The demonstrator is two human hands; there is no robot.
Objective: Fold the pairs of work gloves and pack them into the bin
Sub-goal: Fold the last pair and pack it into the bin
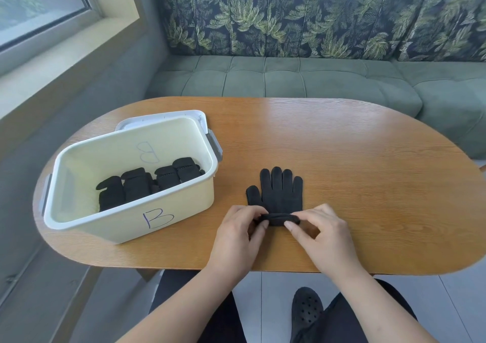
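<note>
You're in a home sitting nook: a green tufted sofa (289,79) with leaf-print cushions (315,19) stands beyond the oval wooden table (342,158).

1. The single view sits at the person's head, above the near edge of the oval wooden table (355,158), facing forward and down.
2. It is close: the left hand (236,237) and right hand (326,237) fill the lower middle, with the forearms entering from the bottom edge.
3. The fingers (249,212) pinch the rolled cuff of a black glove (278,192) near frame centre. Beyond the fingertips, the table runs to a green sofa (289,79).
4. Left of the fingers stands a cream bin (118,219). Below the wrists, a black shoe (306,308) shows.
5. The wide lens bows the table edge.
</note>
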